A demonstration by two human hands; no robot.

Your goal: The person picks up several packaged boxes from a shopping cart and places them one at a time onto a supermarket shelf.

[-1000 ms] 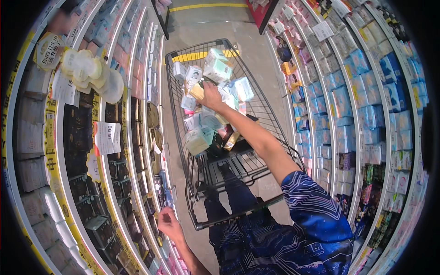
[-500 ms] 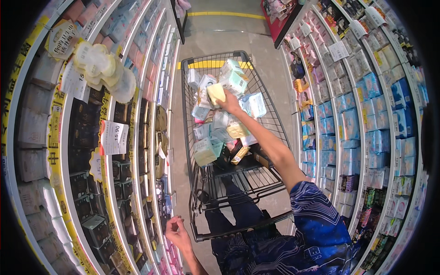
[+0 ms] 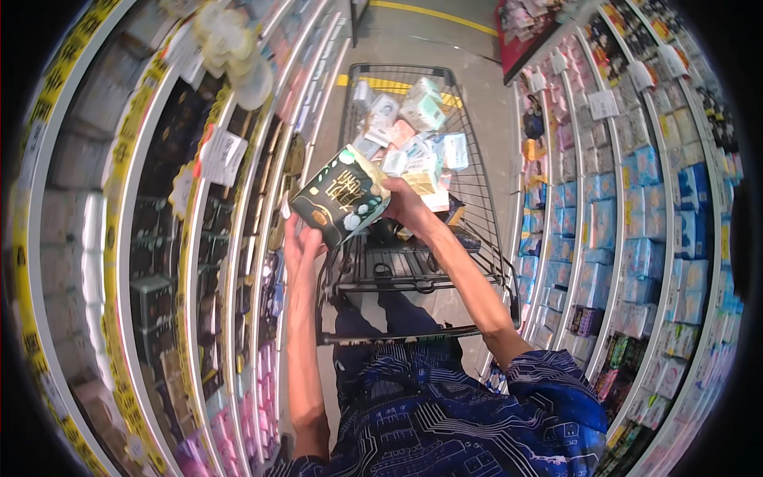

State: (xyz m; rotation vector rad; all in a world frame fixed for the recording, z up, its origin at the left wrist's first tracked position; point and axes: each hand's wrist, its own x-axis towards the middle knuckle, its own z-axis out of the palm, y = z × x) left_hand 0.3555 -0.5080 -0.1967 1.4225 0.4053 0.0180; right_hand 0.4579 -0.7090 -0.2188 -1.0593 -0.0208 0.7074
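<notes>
A dark green and black soft package (image 3: 342, 195) with pale markings is held up over the near end of a wire shopping cart (image 3: 477, 238). My right hand (image 3: 404, 205) grips its right end. My left hand (image 3: 300, 246) is raised under its lower left corner, fingers touching it. The cart basket holds several pastel packages (image 3: 413, 135) heaped toward its far end.
Curved store shelves rise on both sides, packed with dark boxes and white packs on the left (image 3: 151, 262) and blue and pink packs on the right (image 3: 636, 238). Paper price tags (image 3: 221, 155) hang from the left shelf. A grey aisle floor with a yellow line (image 3: 445, 16) lies beyond the cart.
My right hand drew back from the heap in the cart, holding a dark green package. My left hand rose from low by the left shelf up to that package.
</notes>
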